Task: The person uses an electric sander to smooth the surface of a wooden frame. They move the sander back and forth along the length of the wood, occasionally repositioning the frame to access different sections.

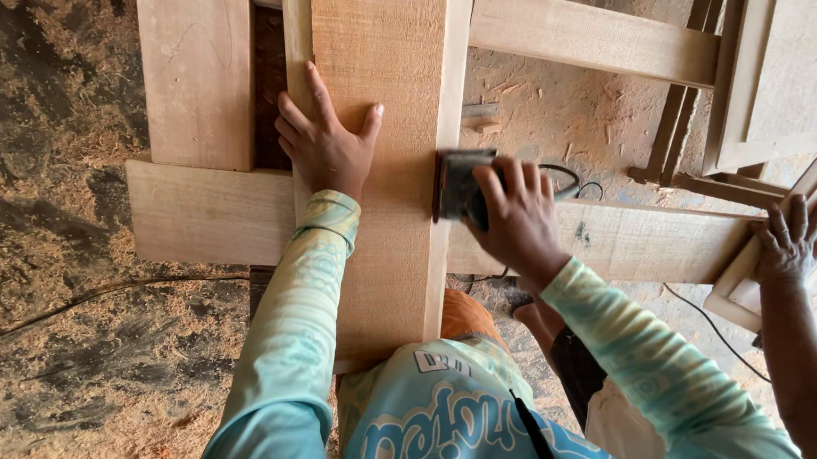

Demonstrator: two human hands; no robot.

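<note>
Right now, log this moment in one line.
left hand: flat on plank | right hand: grips sander at plank edge | other person's hand: on frame

Sawdust-strewn floor [56, 185], shavings thick along the left. Dark cable [101, 296] snaking across it. Pale cross rail [209, 213] running beneath, another rail [596, 43] angling away at upper right. Panelled wooden frame [785, 55] leaning at the far right (several thin slats [692, 80] beside it). A co-worker's hand [789, 239] resting on a frame corner at the right edge.
</note>
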